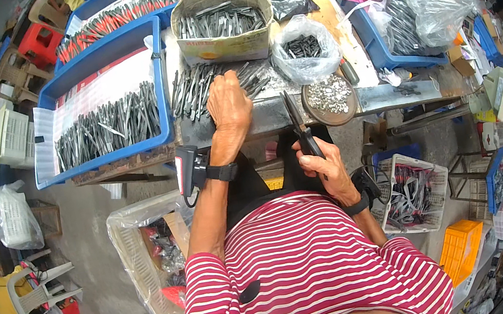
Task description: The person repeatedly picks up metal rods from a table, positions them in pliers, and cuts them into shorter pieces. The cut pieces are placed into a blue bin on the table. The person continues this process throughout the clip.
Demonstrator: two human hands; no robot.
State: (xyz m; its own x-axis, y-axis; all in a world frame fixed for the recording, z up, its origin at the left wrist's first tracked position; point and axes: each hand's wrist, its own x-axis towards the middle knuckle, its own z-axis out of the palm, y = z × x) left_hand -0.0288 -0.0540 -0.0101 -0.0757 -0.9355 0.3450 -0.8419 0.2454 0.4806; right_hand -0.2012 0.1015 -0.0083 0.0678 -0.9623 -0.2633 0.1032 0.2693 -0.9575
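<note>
My left hand (pixel 230 102) reaches over a loose pile of slim black and silver pieces (pixel 192 90) on the workbench. Its fingers are curled closed, and whatever they grip is hidden behind the knuckles. Nearer my body, my right hand (pixel 326 168) is wrapped round the handle of a slim black tool with a long pointed end (pixel 295 113). That end points away from me, up toward the bench edge. Just right of its tip lies a round dish (pixel 333 118) of small silvery parts. Behind the pile, an open carton (pixel 226 47) holds more dark slim pieces.
To the left stand blue trays (pixel 163 98) with rows of dark and red-black pieces. A clear plastic bag (pixel 310 67) of black parts sits beside the carton. At the right is a blue crate (pixel 379 46) with bagged parts. Baskets (pixel 121 245) flank me below the bench.
</note>
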